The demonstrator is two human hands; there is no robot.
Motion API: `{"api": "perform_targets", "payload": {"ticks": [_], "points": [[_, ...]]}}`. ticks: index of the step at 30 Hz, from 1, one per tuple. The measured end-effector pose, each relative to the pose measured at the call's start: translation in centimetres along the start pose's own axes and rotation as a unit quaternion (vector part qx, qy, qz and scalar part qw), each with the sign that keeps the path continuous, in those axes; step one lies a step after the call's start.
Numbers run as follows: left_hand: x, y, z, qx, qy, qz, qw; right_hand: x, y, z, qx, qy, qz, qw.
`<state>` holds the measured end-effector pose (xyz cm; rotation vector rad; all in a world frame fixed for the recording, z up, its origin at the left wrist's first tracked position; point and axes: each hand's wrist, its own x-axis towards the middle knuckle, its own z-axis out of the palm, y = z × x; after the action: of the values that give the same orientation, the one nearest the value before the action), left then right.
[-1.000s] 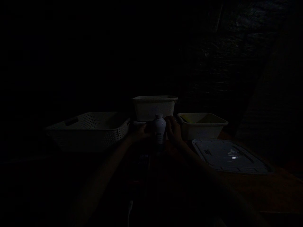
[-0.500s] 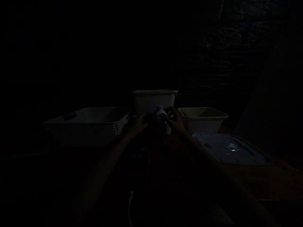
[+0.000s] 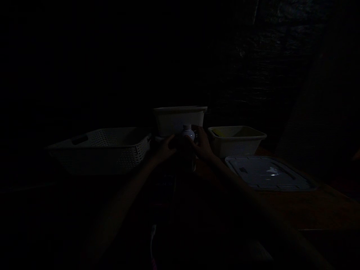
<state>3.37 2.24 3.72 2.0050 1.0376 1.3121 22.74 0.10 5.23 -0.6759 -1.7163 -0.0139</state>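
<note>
In very dim light, a pale bottle (image 3: 188, 133) with a white screw cap stands upright in the middle of the head view. My right hand (image 3: 203, 145) is closed around its right side, the thumb across the front near the shoulder. On the opposite side my left hand (image 3: 165, 149) curves against the bottle, fingers bent and thumb up. Deep shadow hides the bottle's lower left part and most of the left fingertips.
A perforated basket (image 3: 98, 159) stands on the left. Behind the bottle is a white tub (image 3: 180, 117). To the right are a smaller tub (image 3: 236, 146) with something yellow inside and a flat lid (image 3: 261, 174) on the wooden table (image 3: 315, 210). A cable (image 3: 152, 238) lies in front.
The view has shifted slightly, moving everything a little left. My left hand appears closer to the bottle, and my right hand wraps further around its front.
</note>
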Motion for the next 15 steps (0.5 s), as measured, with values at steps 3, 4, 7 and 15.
{"api": "perform_targets", "payload": {"ticks": [3,4,7,15], "points": [[-0.1,-0.1,-0.3,0.040,-0.004,0.030,0.999,-0.3,0.0,0.6,0.006,-0.013,-0.005,1.000],[-0.3,0.0,-0.3,0.051,-0.013,0.032,0.998,-0.5,0.0,0.8,0.013,-0.009,0.004,1.000],[-1.2,0.7,-0.2,0.081,-0.032,0.019,0.996,-1.0,0.0,1.5,0.037,0.015,0.031,0.999],[-2.3,1.6,1.9,0.066,-0.136,0.048,0.987,-1.0,0.6,1.5,0.041,0.004,0.041,0.998]]}}
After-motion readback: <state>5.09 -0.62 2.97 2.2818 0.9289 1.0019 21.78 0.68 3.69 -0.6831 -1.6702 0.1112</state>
